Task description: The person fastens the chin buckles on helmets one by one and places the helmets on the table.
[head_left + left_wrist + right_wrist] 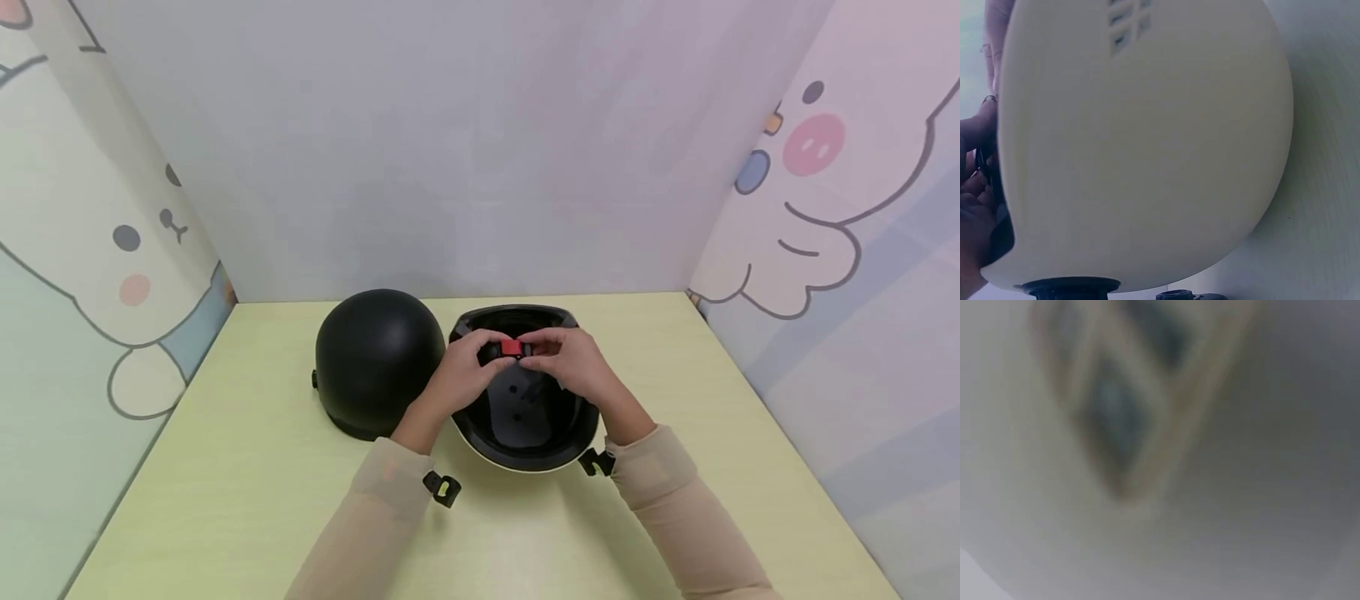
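Observation:
A white helmet (517,468) lies upside down on the table, its black lining (521,417) facing up. Above its opening, a red and black strap buckle (512,347) sits between both hands. My left hand (467,373) pinches the buckle's left side between thumb and fingers. From the other side, my right hand (576,363) pinches its right end. In the left wrist view the pale outer shell (1147,162) fills most of the picture, with fingers at its left edge. The right wrist view holds only blurred shell (1041,506) with dark vent slots (1116,412).
A black helmet (378,362) stands dome up, close at the left of the white one. Black wrist straps with buckles (444,488) show near both cuffs. The pale yellow table (247,467) meets a plain back wall (465,150) and cartoon-printed side walls.

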A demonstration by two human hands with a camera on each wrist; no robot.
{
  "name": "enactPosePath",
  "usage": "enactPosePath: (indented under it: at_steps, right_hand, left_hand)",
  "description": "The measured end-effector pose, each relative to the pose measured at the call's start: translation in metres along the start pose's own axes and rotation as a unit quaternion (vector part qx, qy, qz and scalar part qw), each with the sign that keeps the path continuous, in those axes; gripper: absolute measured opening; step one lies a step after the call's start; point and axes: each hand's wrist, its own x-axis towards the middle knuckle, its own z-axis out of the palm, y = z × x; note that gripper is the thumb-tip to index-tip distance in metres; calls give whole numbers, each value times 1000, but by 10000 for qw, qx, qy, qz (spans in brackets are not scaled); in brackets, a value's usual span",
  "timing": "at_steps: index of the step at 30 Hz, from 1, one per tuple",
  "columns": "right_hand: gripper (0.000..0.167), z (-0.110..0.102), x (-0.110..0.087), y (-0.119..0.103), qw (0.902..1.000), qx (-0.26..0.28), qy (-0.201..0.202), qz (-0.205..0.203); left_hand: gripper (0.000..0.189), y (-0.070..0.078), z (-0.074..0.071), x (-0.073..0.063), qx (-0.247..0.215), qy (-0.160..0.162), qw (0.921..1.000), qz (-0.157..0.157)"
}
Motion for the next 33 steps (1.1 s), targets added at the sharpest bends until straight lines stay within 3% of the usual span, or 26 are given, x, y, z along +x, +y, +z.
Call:
enactPosePath:
  at_steps: [7,17,21,33]
  right_hand:
    - [35,0,-1,7,9998,-181,-90,76]
    - [33,3,-2,7,9966,-787,-185,-140]
    - [31,2,-2,9,9952,-902,-318,-196]
    - [27,0,-3,14,9955,-814,-325,-346]
  left_hand:
    - [31,-2,0,0,289,-119,9995,90]
    - [30,-2,-1,0,757,-222,9962,366]
    - [30,-2,-4,-2,831,-209,9957,344]
    - [29,-11,-13,-14,543,570,9961,412]
